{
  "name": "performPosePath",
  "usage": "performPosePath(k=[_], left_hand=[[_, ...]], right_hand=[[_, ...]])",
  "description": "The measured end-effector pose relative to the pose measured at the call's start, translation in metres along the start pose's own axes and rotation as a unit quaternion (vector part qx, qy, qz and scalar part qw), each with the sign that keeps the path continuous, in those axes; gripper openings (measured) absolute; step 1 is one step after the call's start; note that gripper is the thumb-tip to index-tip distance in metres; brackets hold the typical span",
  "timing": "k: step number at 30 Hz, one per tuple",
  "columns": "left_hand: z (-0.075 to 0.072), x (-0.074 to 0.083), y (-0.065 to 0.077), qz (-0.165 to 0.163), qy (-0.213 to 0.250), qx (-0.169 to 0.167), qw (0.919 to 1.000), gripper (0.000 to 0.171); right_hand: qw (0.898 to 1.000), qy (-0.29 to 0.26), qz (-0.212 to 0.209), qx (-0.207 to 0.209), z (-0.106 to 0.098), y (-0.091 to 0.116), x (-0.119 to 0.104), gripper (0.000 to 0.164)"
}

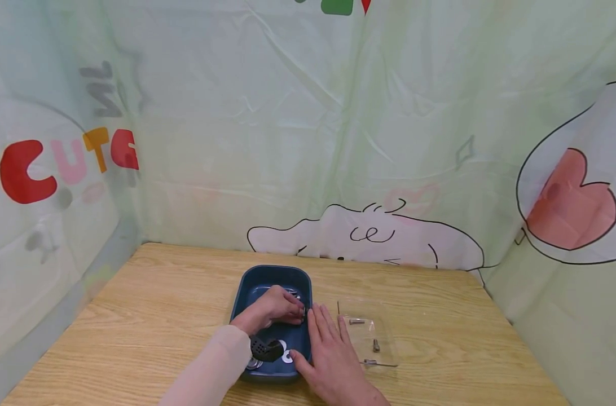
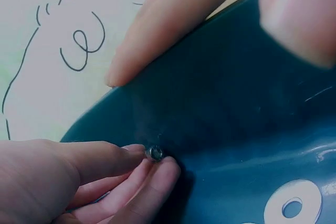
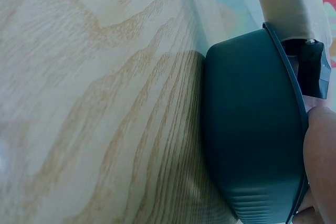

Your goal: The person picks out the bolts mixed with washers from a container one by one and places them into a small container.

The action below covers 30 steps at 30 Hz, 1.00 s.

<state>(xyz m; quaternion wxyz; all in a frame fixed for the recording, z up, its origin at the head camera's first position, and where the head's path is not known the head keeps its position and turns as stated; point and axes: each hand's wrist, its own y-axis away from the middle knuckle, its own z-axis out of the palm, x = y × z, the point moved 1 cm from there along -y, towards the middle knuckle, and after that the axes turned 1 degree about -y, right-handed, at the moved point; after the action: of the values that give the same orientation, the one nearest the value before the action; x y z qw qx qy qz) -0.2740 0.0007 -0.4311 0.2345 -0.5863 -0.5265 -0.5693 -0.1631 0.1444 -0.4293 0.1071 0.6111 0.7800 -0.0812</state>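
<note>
Inside the dark blue bin [image 1: 300, 338], my left hand [image 1: 277, 305] is close to the right wall. Its thumb and fingertips pinch a small metal screw [image 2: 155, 153], seen end-on in the left wrist view with most of its length hidden by the fingers. My right hand [image 1: 333, 352] lies along the bin's right rim with its fingers straight, and in the right wrist view part of this hand [image 3: 321, 161] overlaps the rim. Flat washers [image 1: 287, 356] lie in the near part of the bin, and one washer [image 2: 273, 208] shows large in the left wrist view. More small metal pieces [image 1: 293, 293] lie at the far end.
Right of the bin, a clear plastic tray [image 1: 384, 316] on the wooden table [image 1: 455, 338] has a far screw [image 1: 356, 321], a middle screw [image 1: 375, 345] and a near screw [image 1: 370, 362]. Thin metal rods lie at its edges. A printed curtain [image 1: 227, 141] hangs behind the table.
</note>
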Motion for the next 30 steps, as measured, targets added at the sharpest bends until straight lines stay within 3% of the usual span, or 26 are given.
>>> performPosePath(k=[16,30], left_hand=[[0.002,0.002,-0.003,-0.001,0.015,0.014,0.9998,0.015],[-0.005,0.010,0.001,0.012,0.023,0.008,0.9996,0.018]], right_hand=[[1.000,-0.007,-0.002,0.004,-0.001,0.000,0.000,0.089],[0.999,-0.035,0.008,-0.008,-0.007,-0.002,0.006,0.090]])
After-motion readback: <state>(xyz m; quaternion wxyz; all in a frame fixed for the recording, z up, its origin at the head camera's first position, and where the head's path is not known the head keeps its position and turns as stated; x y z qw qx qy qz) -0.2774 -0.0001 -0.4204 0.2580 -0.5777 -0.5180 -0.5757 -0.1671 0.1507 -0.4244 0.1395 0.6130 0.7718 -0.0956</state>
